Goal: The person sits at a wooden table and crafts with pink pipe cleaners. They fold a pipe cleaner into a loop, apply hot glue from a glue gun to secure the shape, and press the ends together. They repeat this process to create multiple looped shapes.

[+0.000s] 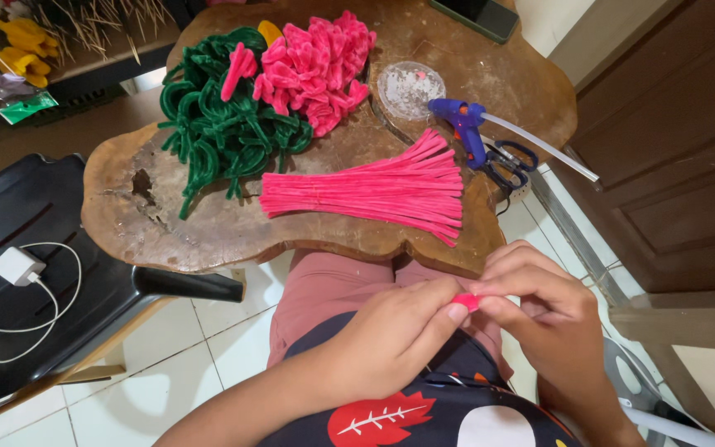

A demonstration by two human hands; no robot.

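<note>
Both hands, left hand [395, 331] & right hand [539, 310], pinch a pink pipe cleaner piece [465, 301] near lap; shaping step underway, next likely needs tighter curl.

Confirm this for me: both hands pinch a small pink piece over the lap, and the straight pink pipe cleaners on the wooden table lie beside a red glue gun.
Not quite. The glue gun is blue, not red, as the head view shows. The rest holds: the left hand and right hand pinch a small pink piece, and the straight pink pipe cleaners lie on the wooden table.
</note>
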